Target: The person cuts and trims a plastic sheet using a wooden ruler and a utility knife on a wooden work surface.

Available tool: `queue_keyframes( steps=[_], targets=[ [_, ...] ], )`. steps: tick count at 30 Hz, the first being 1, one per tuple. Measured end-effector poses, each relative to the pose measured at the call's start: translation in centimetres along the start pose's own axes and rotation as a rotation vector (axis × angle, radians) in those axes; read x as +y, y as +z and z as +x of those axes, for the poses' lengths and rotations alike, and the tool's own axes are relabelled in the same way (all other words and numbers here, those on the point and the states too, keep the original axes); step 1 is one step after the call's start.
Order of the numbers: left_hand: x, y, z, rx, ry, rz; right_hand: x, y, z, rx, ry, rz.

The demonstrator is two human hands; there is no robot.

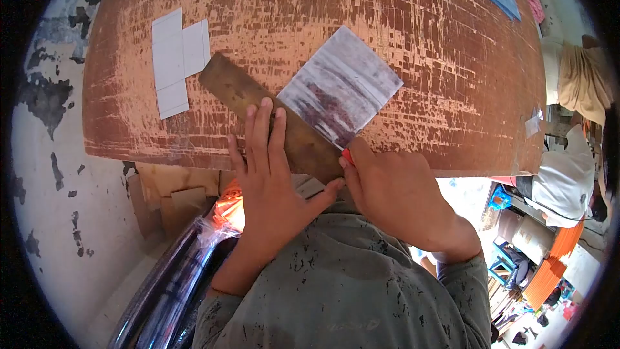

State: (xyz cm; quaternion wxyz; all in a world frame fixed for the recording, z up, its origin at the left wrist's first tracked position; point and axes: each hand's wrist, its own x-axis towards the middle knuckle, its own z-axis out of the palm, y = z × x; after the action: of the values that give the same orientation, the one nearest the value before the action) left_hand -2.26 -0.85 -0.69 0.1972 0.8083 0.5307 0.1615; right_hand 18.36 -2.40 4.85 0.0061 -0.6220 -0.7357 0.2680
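Slip of brown strip point(310, 143) a likely risk, from light or uneven pressure, with red tool point(347, 156) then straying toward left thumb. Strip flat on worn tabletop point(452, 123), along one edge of patterned sheet point(349, 77); long axis diagonal, far end pointing forward-left. Left hand point(265, 181) with fingers spread, pressing strip; right hand point(394, 187) with fingers pinching red tool, tip hidden, by sheet's near corner.

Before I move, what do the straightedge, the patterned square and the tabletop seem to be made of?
Straightedge: tarnished metal or wood, dull, mottled brown; I can't tell which. Patterned square: probably thin plastic or coated paper, with a faint sheen. Tabletop: likely coated board, worn; brown broken by pale scoring.
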Motion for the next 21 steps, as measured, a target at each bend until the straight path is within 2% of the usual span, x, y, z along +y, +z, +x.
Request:
queue_keyframes(
  steps=[21],
  targets=[
    [0.20,-0.10,0.17,-0.037,-0.012,0.008,-0.49,-0.14,-0.07,-0.033,0.021,0.025]
  ],
)
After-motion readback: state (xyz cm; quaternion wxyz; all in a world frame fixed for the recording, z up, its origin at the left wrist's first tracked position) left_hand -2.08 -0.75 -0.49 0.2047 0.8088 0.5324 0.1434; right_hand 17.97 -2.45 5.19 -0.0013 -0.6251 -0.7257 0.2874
